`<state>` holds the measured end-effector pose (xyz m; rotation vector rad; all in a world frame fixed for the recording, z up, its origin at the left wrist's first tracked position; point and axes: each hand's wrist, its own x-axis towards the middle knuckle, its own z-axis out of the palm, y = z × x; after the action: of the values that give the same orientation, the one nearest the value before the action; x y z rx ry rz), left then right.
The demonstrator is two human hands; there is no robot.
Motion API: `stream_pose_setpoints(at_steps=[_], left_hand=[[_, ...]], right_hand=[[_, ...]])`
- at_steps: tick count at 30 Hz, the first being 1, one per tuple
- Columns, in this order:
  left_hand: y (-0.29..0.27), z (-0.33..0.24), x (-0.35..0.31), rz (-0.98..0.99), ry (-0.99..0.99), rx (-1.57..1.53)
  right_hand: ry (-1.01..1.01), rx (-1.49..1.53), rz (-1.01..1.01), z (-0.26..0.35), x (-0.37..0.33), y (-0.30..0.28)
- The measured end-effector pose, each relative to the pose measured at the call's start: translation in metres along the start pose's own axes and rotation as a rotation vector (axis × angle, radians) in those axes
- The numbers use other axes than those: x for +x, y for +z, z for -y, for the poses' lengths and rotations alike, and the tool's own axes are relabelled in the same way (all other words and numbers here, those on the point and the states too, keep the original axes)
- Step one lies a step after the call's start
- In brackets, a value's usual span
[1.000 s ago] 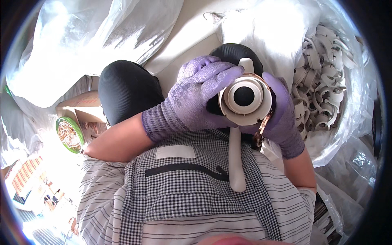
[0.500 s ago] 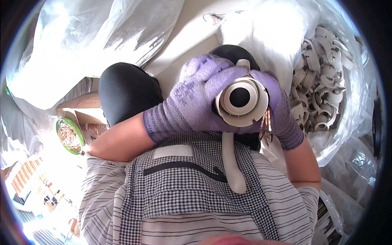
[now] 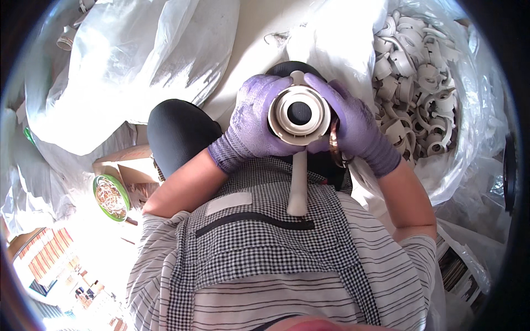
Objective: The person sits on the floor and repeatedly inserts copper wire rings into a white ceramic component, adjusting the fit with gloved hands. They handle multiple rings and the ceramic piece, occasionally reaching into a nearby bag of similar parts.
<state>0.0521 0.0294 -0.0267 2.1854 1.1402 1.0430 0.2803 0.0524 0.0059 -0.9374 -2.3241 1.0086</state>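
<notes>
Purple gloves cover both my hands. Between them is a cream plastic round housing (image 3: 285, 130) with stepped rings, a dark round centre, a short tab at its far side and a long handle (image 3: 298, 190) pointing toward my apron. My left hand (image 3: 257, 116) is wrapped round the housing's left side. Around the right side curl the fingers of my right hand (image 3: 349, 117). Thin copper-coloured metal strips (image 3: 334, 144) hang beneath my right palm, beside the housing; how they are held is hidden. The fingertips under the housing are mostly out of sight.
At the right, a clear plastic bag (image 3: 469, 138) holds many loose cream plastic parts (image 3: 422, 83). Large translucent bags (image 3: 149, 60) stand at the far left. A green-rimmed bowl (image 3: 126, 199) of thin copper-coloured pieces sits beside a cardboard box (image 3: 130, 160) by my left knee.
Both hands and the housing have shifted left in view, and the housing is tilted differently, its handle now straighter and shorter-looking. The copper-coloured strips have turned and look bunched together.
</notes>
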Motion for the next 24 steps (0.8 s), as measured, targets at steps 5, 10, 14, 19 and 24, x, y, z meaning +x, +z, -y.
stream_pose_setpoints(at_steps=[5, 10, 14, 19, 24], left_hand=[[0.005, -0.007, -0.005, -0.061, 0.023, -0.056], [0.009, -0.018, -0.003, -0.104, -0.031, -0.058], [0.007, -0.016, -0.003, -0.116, -0.031, -0.069], [-0.008, -0.022, -0.015, -0.113, 0.093, -0.022], [-0.035, -0.041, -0.012, -0.155, 0.209, 0.039]], right_hand=[[0.153, 0.524, -0.169, -0.013, -0.017, 0.025], [0.323, 0.712, -0.343, -0.005, -0.017, 0.047], [0.203, 0.644, -0.301, -0.022, -0.016, 0.048], [0.312, 0.731, -0.219, 0.003, -0.02, 0.021], [0.198, 0.759, -0.409, 0.032, -0.018, 0.017]])
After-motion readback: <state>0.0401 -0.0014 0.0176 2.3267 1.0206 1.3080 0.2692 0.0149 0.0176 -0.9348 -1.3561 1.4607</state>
